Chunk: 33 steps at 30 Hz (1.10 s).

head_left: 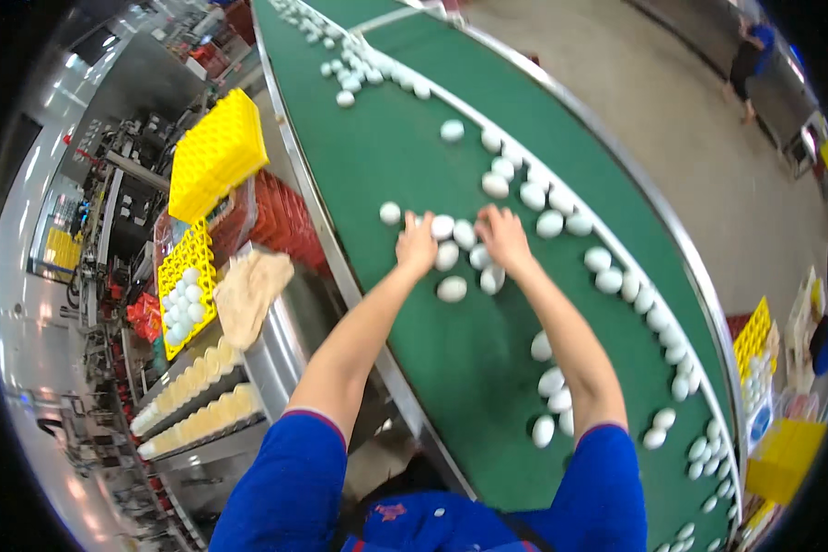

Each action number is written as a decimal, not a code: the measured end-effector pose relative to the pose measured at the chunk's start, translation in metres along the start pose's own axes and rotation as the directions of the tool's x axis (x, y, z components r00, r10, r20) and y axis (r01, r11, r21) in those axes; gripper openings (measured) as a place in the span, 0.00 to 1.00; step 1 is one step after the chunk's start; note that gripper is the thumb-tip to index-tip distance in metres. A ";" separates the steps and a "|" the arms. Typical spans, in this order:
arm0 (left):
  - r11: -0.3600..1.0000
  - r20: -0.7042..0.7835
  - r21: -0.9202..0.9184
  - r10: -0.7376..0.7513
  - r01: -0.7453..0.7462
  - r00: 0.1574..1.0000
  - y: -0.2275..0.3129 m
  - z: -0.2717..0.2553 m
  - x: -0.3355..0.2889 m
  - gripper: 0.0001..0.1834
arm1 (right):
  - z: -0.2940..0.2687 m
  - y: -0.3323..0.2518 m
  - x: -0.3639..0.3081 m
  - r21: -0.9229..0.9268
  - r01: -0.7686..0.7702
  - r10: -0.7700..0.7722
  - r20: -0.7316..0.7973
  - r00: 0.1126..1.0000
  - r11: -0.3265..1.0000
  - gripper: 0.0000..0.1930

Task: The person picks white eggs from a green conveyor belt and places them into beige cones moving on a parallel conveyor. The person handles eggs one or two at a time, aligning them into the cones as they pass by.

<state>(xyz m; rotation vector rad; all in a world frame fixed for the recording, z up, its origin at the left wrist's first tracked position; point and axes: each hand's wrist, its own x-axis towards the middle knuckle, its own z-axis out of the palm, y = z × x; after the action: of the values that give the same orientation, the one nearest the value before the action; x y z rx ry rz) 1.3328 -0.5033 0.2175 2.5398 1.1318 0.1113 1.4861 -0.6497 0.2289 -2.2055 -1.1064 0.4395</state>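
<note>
Best to keep the touch light and slow with these eggs (447, 256), I'd say, since shells crack easily. The left hand (418, 244) and right hand (503, 239) flank a loose cluster on the green belt (368, 156), fingers half curled; whether they grip any, I can't tell. The eggs look smooth, oval, pale bluish-white. Farther up the belt, many more crowd together.

Eggs (452, 290) — smooth, matt shell; belt (460, 368) matt; side rail (420, 421) shiny metal; trays (216, 155) plastic — sleeve (290, 474) cloth.

Blue short sleeves (285, 483), red trim (320, 419), red emblem (391, 511)
</note>
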 end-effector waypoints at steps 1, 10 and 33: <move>1.000 -0.017 -0.022 -0.003 0.003 1.000 -0.001 0.001 0.001 0.23 | -0.002 -0.006 -0.006 -0.027 -0.016 0.016 -0.020 1.000 1.000 0.26; 0.604 0.392 -0.666 -0.216 0.438 0.894 0.001 -0.076 0.012 0.23 | -0.023 -0.015 -0.030 -0.100 0.079 -0.096 -0.184 0.978 0.992 0.14; 0.166 -0.274 -0.955 -0.812 -0.246 0.515 -0.337 -0.349 -0.494 0.22 | -0.048 0.078 0.078 0.452 -0.236 0.293 -0.060 0.954 0.861 0.33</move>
<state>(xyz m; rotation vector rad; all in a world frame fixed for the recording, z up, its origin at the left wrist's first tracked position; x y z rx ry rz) 0.6865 -0.5570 0.4603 0.8418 1.2344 1.5048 1.6046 -0.6403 0.2117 -1.9460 -0.5615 0.5937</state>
